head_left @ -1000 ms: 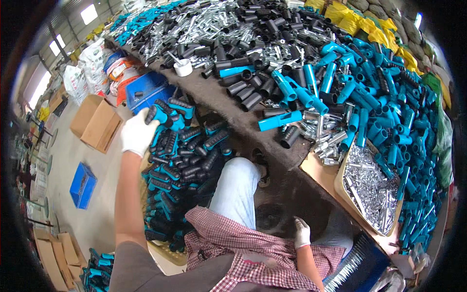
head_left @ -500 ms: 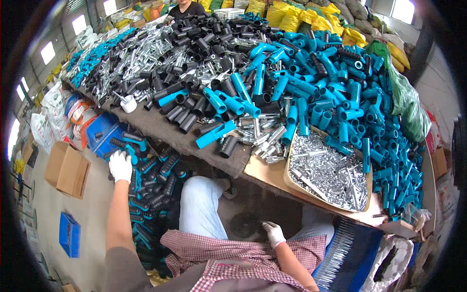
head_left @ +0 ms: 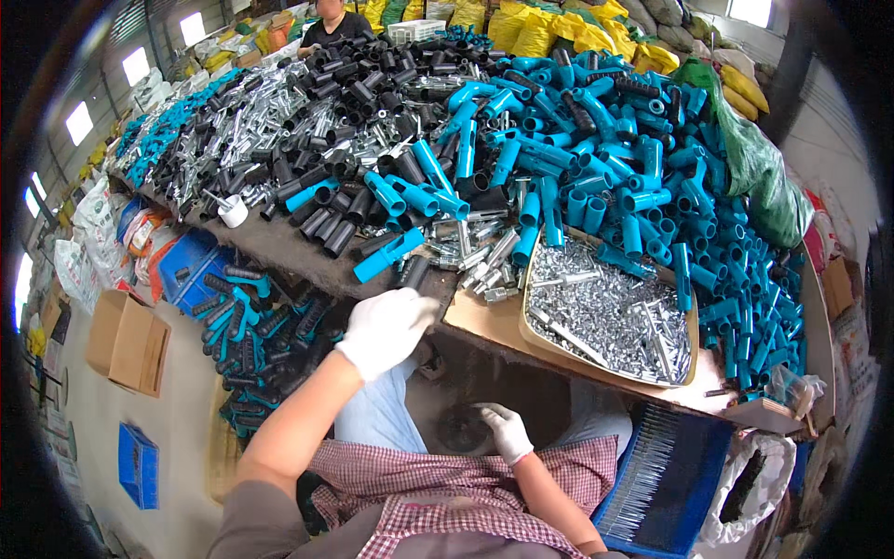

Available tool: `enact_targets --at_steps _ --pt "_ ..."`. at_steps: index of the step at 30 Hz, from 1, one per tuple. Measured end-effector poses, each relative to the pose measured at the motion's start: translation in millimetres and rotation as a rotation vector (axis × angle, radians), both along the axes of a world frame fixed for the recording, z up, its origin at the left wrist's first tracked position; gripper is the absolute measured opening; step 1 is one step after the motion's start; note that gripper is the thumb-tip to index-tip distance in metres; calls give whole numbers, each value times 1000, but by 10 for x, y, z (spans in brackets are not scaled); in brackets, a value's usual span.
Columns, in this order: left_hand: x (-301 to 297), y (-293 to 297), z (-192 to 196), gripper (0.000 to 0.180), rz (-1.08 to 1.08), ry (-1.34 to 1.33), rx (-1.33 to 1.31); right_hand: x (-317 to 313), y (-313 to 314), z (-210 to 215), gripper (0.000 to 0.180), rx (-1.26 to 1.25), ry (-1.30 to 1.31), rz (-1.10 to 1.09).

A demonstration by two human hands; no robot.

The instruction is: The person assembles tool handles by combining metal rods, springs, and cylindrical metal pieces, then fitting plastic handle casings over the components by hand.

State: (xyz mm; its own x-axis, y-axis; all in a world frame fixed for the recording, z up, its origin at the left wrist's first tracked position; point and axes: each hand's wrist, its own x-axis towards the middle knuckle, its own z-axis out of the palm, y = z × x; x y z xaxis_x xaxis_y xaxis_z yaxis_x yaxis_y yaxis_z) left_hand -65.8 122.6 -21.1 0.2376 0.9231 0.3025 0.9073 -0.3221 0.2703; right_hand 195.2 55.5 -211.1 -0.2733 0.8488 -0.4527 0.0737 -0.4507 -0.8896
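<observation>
My left hand (head_left: 386, 331), in a white glove, is over the table's front edge, just nearer to me than a short black tube (head_left: 413, 273). Its fingers point right, loosely bent, and nothing shows in them. A teal tube (head_left: 389, 256) lies behind that black one. Low above my lap, my right hand (head_left: 507, 434), also gloved, has its fingers partly spread and holds nothing. Below and left of the table, teal-and-black handles (head_left: 244, 321) lie in a heap. A tray (head_left: 531, 326) of small metal parts sits right of my left hand.
Large heaps of teal tubular housings (head_left: 596, 177), black tubes (head_left: 354, 93) and metal rods (head_left: 251, 140) cover the table. A white cup (head_left: 233, 212) stands at its left edge. A cardboard box (head_left: 128, 342) and blue bins (head_left: 138, 466) are at left. Another person (head_left: 335, 28) is at the far side.
My left hand has left the handle heap and moved right to the table's front edge. My right hand has shifted slightly left and up. The view has shifted a little.
</observation>
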Motion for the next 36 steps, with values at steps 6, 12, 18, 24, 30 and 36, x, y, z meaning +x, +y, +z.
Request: enact_targets --at_steps 6,12,18,24,30,36 --pt "189 218 -113 12 94 198 -2 30 -182 147 29 17 154 13" --pt "245 514 -202 9 78 271 184 -64 -178 181 29 24 174 32" --pt "31 577 -11 6 196 15 261 -94 -240 261 29 27 197 65" --pt "-174 333 10 11 172 -131 259 -76 -197 213 29 23 145 59" --pt "-148 285 -6 34 251 -4 123 -129 -236 268 29 129 62 104" --pt "109 373 -85 53 348 75 -44 -72 -287 320 29 29 119 58"
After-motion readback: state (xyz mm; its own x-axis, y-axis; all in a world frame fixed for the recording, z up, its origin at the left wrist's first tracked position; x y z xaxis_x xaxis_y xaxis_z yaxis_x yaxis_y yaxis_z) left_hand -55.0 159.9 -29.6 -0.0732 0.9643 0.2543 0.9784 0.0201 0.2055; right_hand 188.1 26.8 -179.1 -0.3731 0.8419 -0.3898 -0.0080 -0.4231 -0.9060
